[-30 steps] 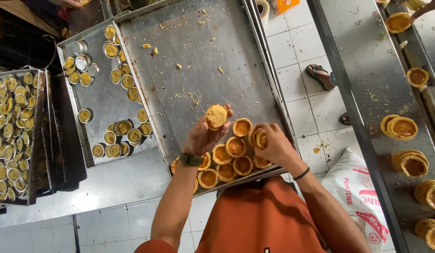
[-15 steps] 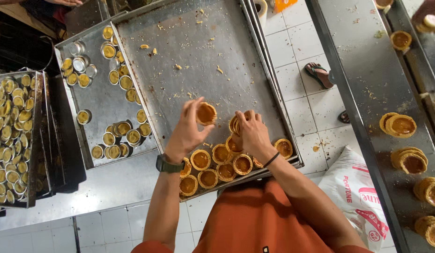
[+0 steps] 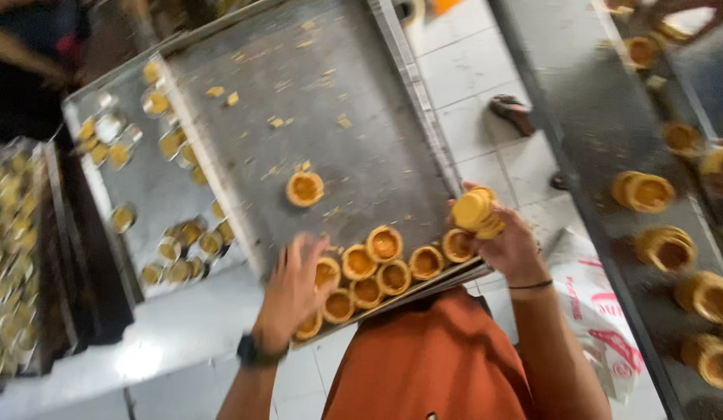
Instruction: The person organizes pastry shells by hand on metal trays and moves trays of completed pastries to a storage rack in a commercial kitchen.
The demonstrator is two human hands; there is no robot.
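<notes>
Right hand grips a tart stack; left hand, spread, rests on tarts; white sack right of right hand.

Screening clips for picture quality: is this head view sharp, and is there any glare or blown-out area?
Head view: motion blur smears the whole frame. The left hand over the golden round tart shells is soft. The right hand holding a stack of yellow shells is somewhat clearer. Glare whitens the pale counter edge lower left. The left side is dim.

Left hand spread, right hand clenched.
</notes>
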